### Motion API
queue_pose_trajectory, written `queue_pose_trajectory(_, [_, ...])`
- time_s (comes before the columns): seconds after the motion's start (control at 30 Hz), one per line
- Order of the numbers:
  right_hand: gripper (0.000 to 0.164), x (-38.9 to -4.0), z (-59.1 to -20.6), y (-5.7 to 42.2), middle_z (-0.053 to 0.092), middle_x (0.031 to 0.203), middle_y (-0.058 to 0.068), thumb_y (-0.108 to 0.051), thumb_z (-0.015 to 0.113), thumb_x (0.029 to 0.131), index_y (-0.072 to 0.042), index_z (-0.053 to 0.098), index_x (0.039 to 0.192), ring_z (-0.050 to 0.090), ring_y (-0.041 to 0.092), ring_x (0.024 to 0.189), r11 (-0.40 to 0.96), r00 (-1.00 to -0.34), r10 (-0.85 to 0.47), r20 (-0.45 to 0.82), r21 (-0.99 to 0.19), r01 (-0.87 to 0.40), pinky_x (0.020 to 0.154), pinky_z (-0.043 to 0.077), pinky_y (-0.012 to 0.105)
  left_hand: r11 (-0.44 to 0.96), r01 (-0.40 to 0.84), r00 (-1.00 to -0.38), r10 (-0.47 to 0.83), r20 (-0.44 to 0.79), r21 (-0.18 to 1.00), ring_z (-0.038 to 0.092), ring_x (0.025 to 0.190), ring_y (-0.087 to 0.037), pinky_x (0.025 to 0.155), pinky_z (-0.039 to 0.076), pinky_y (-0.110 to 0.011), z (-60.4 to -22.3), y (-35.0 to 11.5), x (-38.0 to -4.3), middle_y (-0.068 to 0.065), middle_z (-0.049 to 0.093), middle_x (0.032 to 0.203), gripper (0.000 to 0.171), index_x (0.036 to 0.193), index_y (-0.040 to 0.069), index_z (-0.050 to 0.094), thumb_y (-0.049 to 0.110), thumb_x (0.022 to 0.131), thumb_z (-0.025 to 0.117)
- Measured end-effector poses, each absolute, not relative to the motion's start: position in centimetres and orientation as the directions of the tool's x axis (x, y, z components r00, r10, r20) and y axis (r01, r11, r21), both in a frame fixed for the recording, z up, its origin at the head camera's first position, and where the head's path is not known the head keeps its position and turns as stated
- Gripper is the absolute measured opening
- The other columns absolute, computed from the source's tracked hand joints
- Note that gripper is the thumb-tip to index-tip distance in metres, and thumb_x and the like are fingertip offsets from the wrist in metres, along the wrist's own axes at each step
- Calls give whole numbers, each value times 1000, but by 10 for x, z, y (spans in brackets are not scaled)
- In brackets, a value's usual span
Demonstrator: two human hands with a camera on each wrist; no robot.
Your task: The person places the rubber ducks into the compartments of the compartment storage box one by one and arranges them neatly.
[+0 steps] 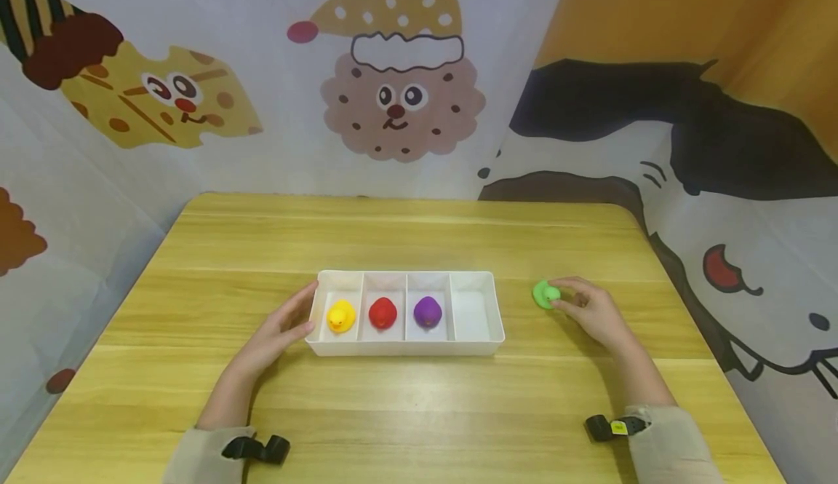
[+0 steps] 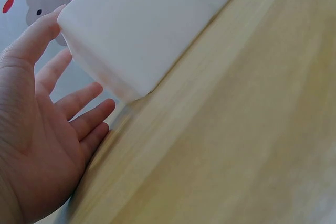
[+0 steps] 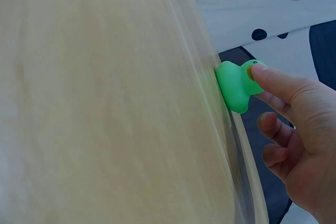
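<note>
A white divided box (image 1: pixel 406 348) lies on the table. From left to right, its compartments hold a yellow toy duck (image 1: pixel 341 316), a red toy duck (image 1: pixel 382 314) and a purple toy duck (image 1: pixel 428 312); the rightmost is bare. My left hand (image 1: pixel 278 331) touches the box's left end, its thumb at the near corner and fingers fairly straight along the end wall (image 2: pixel 100 72). To the right of the box, my right hand (image 1: pixel 592 311) pinches a green toy duck (image 1: pixel 543 295) by its head between thumb and index finger. The right wrist view shows the green duck (image 3: pixel 232 87) close to the tabletop.
The wooden table (image 1: pixel 406 411) reaches back to a white cloth (image 1: pixel 262 171) printed with cartoon figures. Yellow-orange fabric (image 1: pixel 655 11) hangs at the upper right. Each wrist wears a black camera band, on the left (image 1: pixel 255 449) and on the right (image 1: pixel 609 427).
</note>
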State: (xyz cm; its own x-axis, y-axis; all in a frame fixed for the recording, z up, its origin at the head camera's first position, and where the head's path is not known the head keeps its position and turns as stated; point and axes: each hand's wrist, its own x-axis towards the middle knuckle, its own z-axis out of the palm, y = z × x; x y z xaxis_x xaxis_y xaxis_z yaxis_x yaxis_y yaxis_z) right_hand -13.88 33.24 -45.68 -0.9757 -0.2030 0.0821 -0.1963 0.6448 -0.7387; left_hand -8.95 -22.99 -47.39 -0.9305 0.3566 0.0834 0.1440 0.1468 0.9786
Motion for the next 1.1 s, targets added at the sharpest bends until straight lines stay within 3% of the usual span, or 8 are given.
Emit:
queue_pose_trajectory(0.27, [37, -138, -456, 332, 61, 101, 4, -28, 69, 89, -15, 63, 123, 45, 16, 53, 642, -979, -188, 83, -744, -187, 40, 40, 27, 147, 145, -930, 358, 85, 978, 25, 136, -42, 105, 19, -62, -476, -230, -89, -20, 24, 153, 63, 152, 10, 24, 3, 97, 53])
queue_pose_trajectory(0.73, [34, -132, -445, 322, 64, 108, 7, -16, 73, 86, -10, 66, 119, 46, 14, 57, 617, -968, -181, 174, -747, -250, 42, 39, 26, 146, 148, -930, 358, 87, 978, 25, 136, -42, 105, 18, -64, -475, -230, -90, -20, 24, 153, 63, 152, 9, 24, 4, 97, 53])
queue_pose_trajectory(1.1, [33, -124, -431, 308, 63, 111, 2, -23, 75, 85, -14, 68, 115, 46, 17, 58, 620, -967, -158, 200, -742, -255, 42, 41, 26, 151, 162, -928, 359, 99, 975, 24, 136, -43, 105, 17, -65, -475, -230, -90, -20, 24, 154, 63, 152, 9, 25, 2, 96, 53])
